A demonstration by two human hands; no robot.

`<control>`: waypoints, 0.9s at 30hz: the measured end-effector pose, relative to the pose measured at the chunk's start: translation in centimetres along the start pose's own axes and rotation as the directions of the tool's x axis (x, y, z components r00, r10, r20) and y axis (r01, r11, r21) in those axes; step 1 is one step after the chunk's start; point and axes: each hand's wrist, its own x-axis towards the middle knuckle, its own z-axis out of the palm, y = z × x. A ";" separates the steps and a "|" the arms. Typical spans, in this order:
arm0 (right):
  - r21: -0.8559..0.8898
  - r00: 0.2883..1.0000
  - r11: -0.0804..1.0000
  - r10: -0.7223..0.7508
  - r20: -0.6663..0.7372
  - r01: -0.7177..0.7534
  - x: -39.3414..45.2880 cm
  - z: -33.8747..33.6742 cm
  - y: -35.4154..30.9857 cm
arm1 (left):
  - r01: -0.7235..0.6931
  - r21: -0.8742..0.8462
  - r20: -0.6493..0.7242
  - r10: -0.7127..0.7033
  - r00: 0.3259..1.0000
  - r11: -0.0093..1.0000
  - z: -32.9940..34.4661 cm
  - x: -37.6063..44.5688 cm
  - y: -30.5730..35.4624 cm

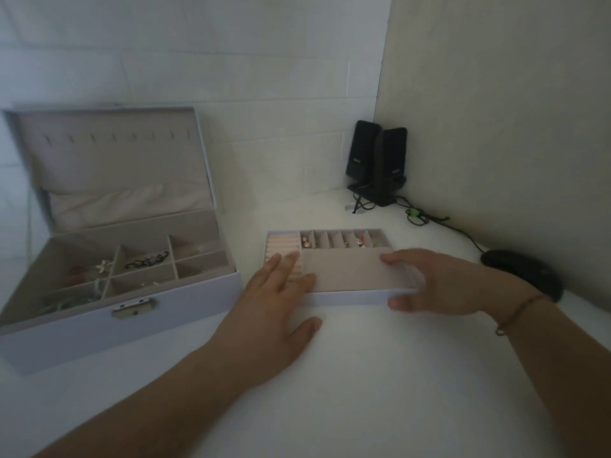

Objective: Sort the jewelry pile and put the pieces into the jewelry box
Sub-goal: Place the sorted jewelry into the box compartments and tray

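A lilac jewelry box (99, 328) stands open at the left, its lid upright. Its compartments hold a black chain (145, 261), a pale star-shaped piece (102, 266) and other small pieces. The box's removable tray (347, 295) lies on the white table at the centre, with ring rolls at its left and small earrings (330, 244) in its back slots. My left hand (274, 305) lies with straight fingers over the tray's left front corner. My right hand (433, 282) grips the tray's right end, fingers on top and thumb at the front wall.
Two black speakers (377, 160) stand in the back corner, their cables (426, 218) trailing along the right wall. A black computer mouse (522, 272) lies right of the tray, close to my right wrist. The white table (363, 375) stretches in front of the tray.
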 end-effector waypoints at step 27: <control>0.336 0.859 0.873 -0.161 -0.487 0.354 -0.2 -0.9 -11.5 | -0.003 -0.003 -0.522 0.000 0.853 1.000 -11.3 -4.3 -4.0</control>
